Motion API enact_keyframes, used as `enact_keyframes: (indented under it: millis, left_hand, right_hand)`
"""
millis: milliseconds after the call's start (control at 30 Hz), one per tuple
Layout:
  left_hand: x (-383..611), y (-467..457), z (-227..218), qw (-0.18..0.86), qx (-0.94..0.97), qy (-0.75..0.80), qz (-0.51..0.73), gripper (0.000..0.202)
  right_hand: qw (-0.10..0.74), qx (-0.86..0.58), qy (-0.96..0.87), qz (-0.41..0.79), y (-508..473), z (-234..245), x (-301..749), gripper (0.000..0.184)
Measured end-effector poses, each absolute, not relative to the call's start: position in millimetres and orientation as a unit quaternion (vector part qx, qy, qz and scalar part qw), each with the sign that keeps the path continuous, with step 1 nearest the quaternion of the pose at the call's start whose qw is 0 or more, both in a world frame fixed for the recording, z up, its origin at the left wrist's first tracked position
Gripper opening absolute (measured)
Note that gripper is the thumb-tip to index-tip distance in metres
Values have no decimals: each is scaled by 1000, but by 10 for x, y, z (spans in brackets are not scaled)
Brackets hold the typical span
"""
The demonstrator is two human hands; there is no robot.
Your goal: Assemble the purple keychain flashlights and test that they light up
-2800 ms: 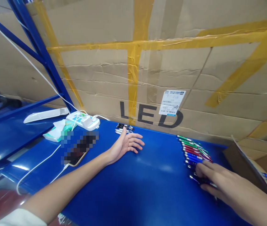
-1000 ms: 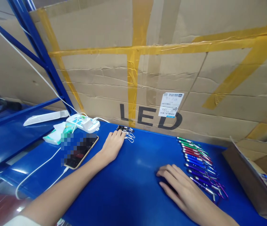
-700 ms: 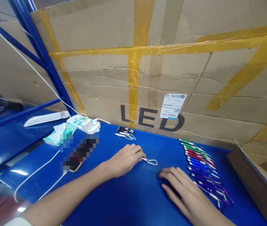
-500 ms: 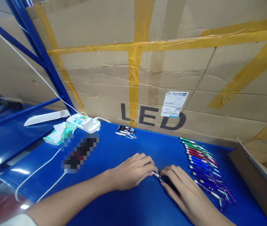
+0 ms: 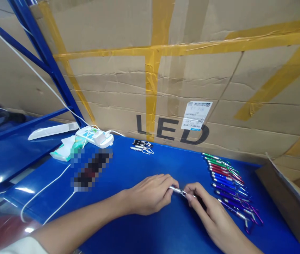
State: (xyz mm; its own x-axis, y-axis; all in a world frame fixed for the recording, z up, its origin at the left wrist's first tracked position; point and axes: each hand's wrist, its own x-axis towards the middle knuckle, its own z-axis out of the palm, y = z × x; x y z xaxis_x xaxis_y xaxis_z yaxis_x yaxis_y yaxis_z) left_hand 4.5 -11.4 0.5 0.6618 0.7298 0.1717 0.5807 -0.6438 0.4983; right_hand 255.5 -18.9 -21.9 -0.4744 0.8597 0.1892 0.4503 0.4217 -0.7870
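A small silver keychain flashlight (image 5: 175, 189) spans the gap between my hands above the blue tabletop. My left hand (image 5: 152, 194) is closed around its left end, with the fingers hiding part of the barrel. At the ring end, my right hand (image 5: 202, 204) pinches the clip between thumb and fingers, covering most of it. To the right lies a slanted row of green, red, blue and purple keychain flashlights (image 5: 226, 180) with carabiner clips. Several black and silver ones (image 5: 140, 146) lie at the back, near the carton.
A large cardboard carton (image 5: 112, 88) marked LED stands along the back edge. At right is an open cardboard box (image 5: 279, 201). A white power strip (image 5: 94, 137), a tissue pack (image 5: 64, 150), cables and a blurred-out dark item (image 5: 93, 171) lie left. A blue metal frame (image 5: 44, 60) rises there.
My right hand has turned and its fingers have opened out from the palm-down curl into a pinch on the clip end. More of the silver barrel shows. My left hand has barely shifted.
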Motion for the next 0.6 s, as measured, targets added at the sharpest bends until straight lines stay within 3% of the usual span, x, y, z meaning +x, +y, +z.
enact_keyframes:
  millis: [367,600]
  left_hand:
    - [24,-76,13,275,856,409,156,31]
    - [49,-101,90,324,832,416,174,27]
  right_hand:
    - [350,-433,-706,437,-127,-175,2636,45]
    - [391,-436,-664,466,-106,-237,2609,46]
